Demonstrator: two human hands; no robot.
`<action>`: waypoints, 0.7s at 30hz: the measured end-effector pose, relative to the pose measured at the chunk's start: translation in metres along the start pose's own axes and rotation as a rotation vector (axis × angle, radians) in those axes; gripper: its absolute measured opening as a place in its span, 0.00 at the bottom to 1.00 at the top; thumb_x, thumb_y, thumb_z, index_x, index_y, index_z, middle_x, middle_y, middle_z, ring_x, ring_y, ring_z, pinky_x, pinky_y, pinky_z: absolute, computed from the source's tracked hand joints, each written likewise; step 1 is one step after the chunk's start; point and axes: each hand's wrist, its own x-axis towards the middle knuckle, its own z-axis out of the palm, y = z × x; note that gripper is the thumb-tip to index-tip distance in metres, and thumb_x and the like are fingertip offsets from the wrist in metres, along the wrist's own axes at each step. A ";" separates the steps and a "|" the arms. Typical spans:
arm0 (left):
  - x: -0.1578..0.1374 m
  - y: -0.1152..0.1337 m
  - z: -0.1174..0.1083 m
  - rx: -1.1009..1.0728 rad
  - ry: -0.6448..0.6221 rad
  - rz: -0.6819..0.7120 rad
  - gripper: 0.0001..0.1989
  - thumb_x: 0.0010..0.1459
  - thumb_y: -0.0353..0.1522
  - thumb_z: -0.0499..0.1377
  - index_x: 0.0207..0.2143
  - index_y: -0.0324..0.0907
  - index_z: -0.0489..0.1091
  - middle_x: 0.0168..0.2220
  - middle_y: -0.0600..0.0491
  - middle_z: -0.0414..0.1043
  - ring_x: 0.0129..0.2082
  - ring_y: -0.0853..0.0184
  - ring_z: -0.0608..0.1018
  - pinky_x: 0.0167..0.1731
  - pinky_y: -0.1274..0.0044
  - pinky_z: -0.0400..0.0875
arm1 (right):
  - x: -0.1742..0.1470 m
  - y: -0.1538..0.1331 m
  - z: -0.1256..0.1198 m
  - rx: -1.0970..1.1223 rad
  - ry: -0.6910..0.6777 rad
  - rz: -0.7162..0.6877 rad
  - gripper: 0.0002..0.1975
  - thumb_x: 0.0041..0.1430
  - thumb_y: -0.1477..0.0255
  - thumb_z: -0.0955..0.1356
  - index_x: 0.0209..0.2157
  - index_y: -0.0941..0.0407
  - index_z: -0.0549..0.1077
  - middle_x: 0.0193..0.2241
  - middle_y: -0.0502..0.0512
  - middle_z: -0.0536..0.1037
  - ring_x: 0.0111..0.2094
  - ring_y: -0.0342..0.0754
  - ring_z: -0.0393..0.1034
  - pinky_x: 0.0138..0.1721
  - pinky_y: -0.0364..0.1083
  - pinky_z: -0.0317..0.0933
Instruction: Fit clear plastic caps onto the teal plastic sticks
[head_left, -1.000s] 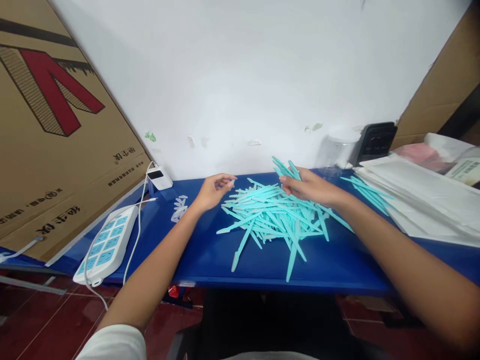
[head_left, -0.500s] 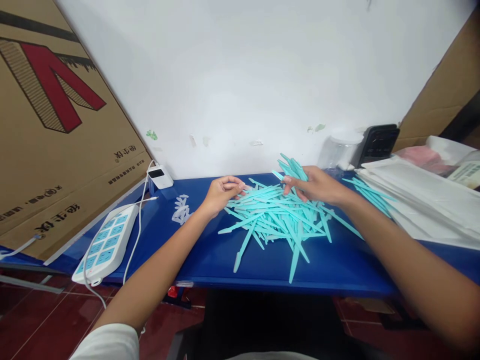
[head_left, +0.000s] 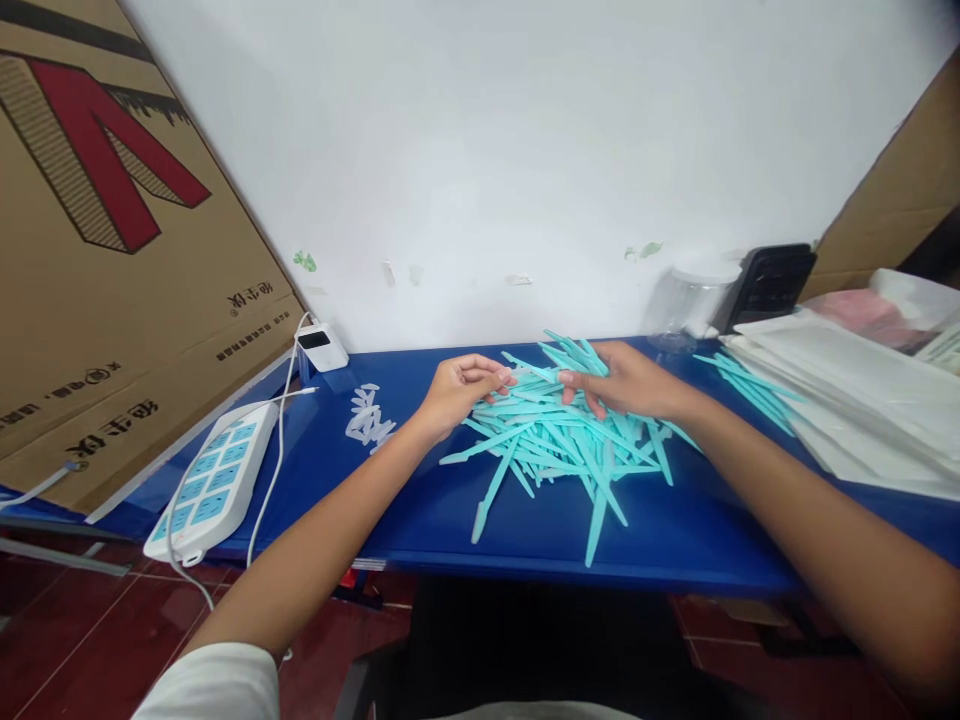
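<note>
A heap of turquoise eyebrow razors [head_left: 555, 440] lies on the blue table [head_left: 427, 520]. My right hand [head_left: 626, 380] is closed round a bunch of the same razors [head_left: 574, 352]; one of them points left from between thumb and finger. At the left edge of the heap, my left hand [head_left: 466, 392] pinches a small, translucent piece that looks like a blade cap, close to that razor's tip. Whether the two touch I cannot tell. Several loose clear caps [head_left: 366, 418] lie on the table to the left of my left hand.
On the left are a white power strip [head_left: 217, 480], a white cable [head_left: 279, 450], a small white device with a screen [head_left: 322, 346] and a large carton [head_left: 150, 320]. To the right stand a clear jar [head_left: 694, 300], separate razors [head_left: 754, 390] and white packets [head_left: 840, 390].
My right hand has lowered its bunch slightly, and one razor now points left towards my left hand. My left hand has shifted a little to the right, and the view has turned slightly.
</note>
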 end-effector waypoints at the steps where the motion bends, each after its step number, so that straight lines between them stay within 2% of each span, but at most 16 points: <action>1: 0.000 0.000 0.000 0.008 -0.004 0.008 0.20 0.53 0.45 0.72 0.38 0.37 0.78 0.39 0.42 0.84 0.37 0.61 0.84 0.33 0.74 0.74 | 0.000 -0.001 0.000 -0.002 -0.002 0.015 0.23 0.59 0.48 0.71 0.36 0.56 0.76 0.23 0.52 0.80 0.18 0.48 0.71 0.20 0.45 0.59; 4: -0.001 0.001 0.001 0.037 -0.006 0.027 0.20 0.52 0.45 0.73 0.37 0.37 0.79 0.38 0.43 0.84 0.36 0.61 0.83 0.33 0.74 0.74 | 0.000 -0.002 0.000 0.010 -0.009 0.031 0.22 0.59 0.49 0.72 0.35 0.56 0.76 0.21 0.52 0.78 0.18 0.47 0.71 0.19 0.45 0.57; 10: 0.000 0.000 0.000 0.072 -0.015 0.023 0.20 0.54 0.45 0.72 0.40 0.37 0.80 0.38 0.43 0.84 0.35 0.61 0.84 0.34 0.74 0.74 | 0.000 0.001 -0.001 0.012 -0.004 -0.058 0.19 0.61 0.52 0.72 0.36 0.56 0.75 0.32 0.54 0.84 0.18 0.45 0.71 0.24 0.47 0.65; 12: 0.000 0.000 0.000 0.070 -0.009 0.015 0.19 0.55 0.44 0.72 0.40 0.37 0.81 0.37 0.43 0.84 0.36 0.60 0.84 0.35 0.74 0.74 | 0.000 0.001 -0.001 0.029 0.006 -0.053 0.19 0.60 0.52 0.72 0.36 0.55 0.75 0.33 0.54 0.85 0.18 0.45 0.71 0.22 0.46 0.64; 14: 0.001 -0.001 0.001 0.065 -0.005 0.028 0.19 0.55 0.44 0.72 0.40 0.37 0.81 0.37 0.43 0.84 0.38 0.59 0.85 0.35 0.73 0.75 | 0.000 0.000 -0.002 0.041 0.003 -0.015 0.20 0.59 0.52 0.73 0.36 0.56 0.75 0.32 0.54 0.84 0.18 0.46 0.72 0.18 0.45 0.61; 16: 0.001 -0.002 0.001 0.067 0.002 0.068 0.19 0.54 0.43 0.73 0.40 0.37 0.81 0.37 0.43 0.84 0.37 0.59 0.85 0.35 0.73 0.76 | -0.001 -0.003 -0.002 0.038 -0.015 0.033 0.21 0.59 0.51 0.73 0.35 0.56 0.76 0.26 0.54 0.82 0.18 0.47 0.71 0.16 0.45 0.60; 19: 0.001 -0.003 0.000 0.082 0.021 0.126 0.19 0.51 0.43 0.74 0.39 0.38 0.82 0.37 0.44 0.84 0.36 0.59 0.84 0.37 0.71 0.78 | -0.003 -0.007 -0.003 0.030 -0.042 0.072 0.23 0.58 0.49 0.73 0.34 0.56 0.76 0.19 0.52 0.77 0.17 0.47 0.71 0.17 0.45 0.62; 21: 0.001 -0.003 0.000 0.089 0.035 0.138 0.19 0.50 0.42 0.75 0.38 0.38 0.83 0.38 0.44 0.84 0.38 0.58 0.85 0.40 0.69 0.79 | -0.003 -0.009 -0.003 0.027 -0.046 0.072 0.24 0.58 0.48 0.73 0.34 0.56 0.76 0.19 0.52 0.77 0.17 0.47 0.70 0.17 0.44 0.62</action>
